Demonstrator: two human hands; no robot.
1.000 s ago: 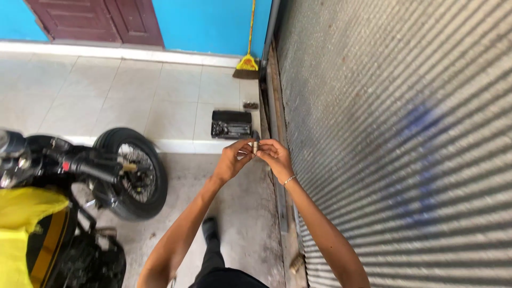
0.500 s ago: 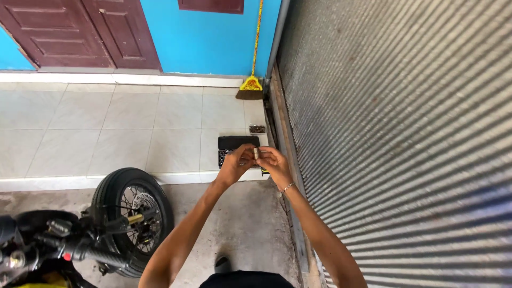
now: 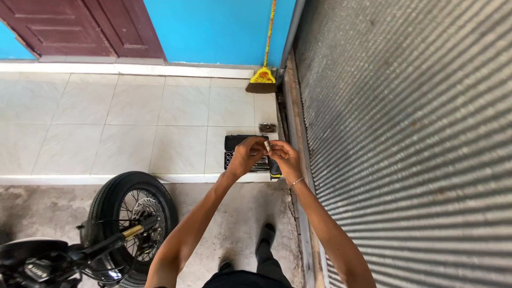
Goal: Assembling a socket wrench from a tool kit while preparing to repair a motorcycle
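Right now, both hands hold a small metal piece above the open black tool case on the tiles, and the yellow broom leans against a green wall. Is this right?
Not quite: the wall is blue, not green, as the head view shows. The rest holds: the left hand and right hand hold the small metal piece above the open black tool case, and the yellow broom leans there.

This looks like the forecourt of a small motorcycle repair shop or home garage, out in the open air beside a closed grey roll-down shutter (image 3: 405,144). A motorcycle (image 3: 80,245) stands on the rough concrete apron with its spoked front wheel (image 3: 133,213) turned toward a raised step of pale floor tiles (image 3: 133,117), where an open black socket set case (image 3: 237,152) lies. Behind it a bright blue wall (image 3: 213,26) holds a dark red panelled door (image 3: 90,26), and a yellow broom (image 3: 264,69) leans in the corner.
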